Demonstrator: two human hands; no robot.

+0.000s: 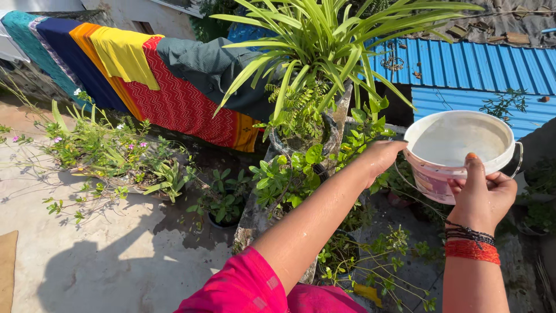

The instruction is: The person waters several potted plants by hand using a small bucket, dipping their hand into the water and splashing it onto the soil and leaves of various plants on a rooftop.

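We cannot see the fingers of the left hand (383,155): they pass behind the bucket (457,152), so whether they grip its far side or only rest against it cannot be told. The bucket's base is covered by the right hand (482,194), and its wire handle shows only as thin loops at either side. The pot (301,139) under the large plant (324,46) is mostly screened by leaves. The lower right corner lies in deep shadow; what stands there is hard to make out.

Bucket: white plastic, round, with a pinkish band on its wall. It holds clear water, the surface well below the rim. It is held in the air at the right of the view, tilted slightly, just beside the leafy plants (289,174) and above the ground. The right hand holds it from below, thumb up against the wall, fingers curled under. The wrist carries red and dark bangles (472,243). A pink sleeve (243,287) covers the left upper arm.

Setting: outdoors, strong sun. Pale concrete floor (116,255), wet in patches near the pots. A low wall carries draped cloths (133,75) in teal, navy, orange, yellow, red and grey. Small flowering plants (98,148) stand at the left. A blue corrugated roof (463,69) lies beyond.
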